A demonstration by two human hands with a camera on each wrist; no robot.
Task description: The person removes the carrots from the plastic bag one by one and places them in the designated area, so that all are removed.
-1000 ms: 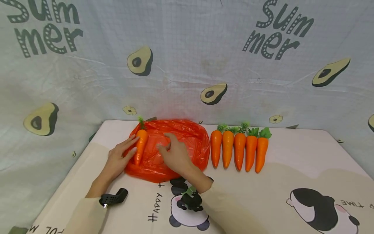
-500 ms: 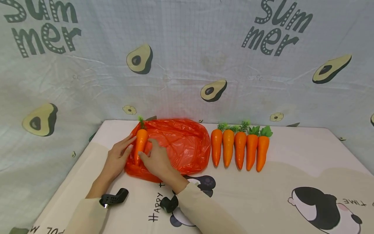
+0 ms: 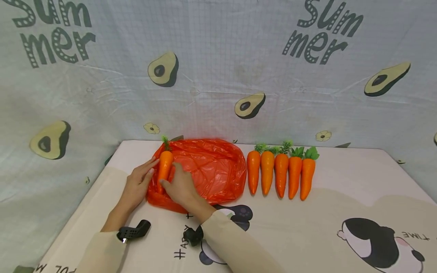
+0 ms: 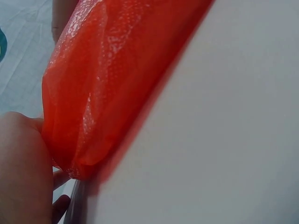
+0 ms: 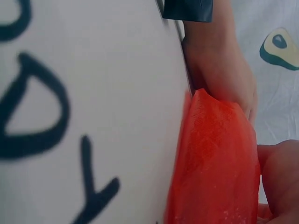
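A red plastic bag [image 3: 218, 163] lies spread on the table with its mouth upward. One orange carrot [image 3: 165, 167] with a green top rests along the bag's left side, its lower tip partly hidden. My left hand [image 3: 135, 185] holds the bag's left edge, with the thumb inside the rim and fingers on the outer side. My right hand [image 3: 182, 187] grips the carrot from the right, thumb near the tip and fingers at its upper flank. The left wrist view shows the red bag [image 4: 103, 88] between that hand's thumb and fingers.
Several more carrots [image 3: 280, 174] lie side by side in a row to the right of the bag, green tops toward the back. The printed tablecloth [image 3: 341, 204] covers the table. A fabric wall [image 3: 205, 76] with avocado prints stands behind it.
My right hand has moved left from the middle of the bag to the carrot and now grips it. The left hand stays at the bag's left edge.
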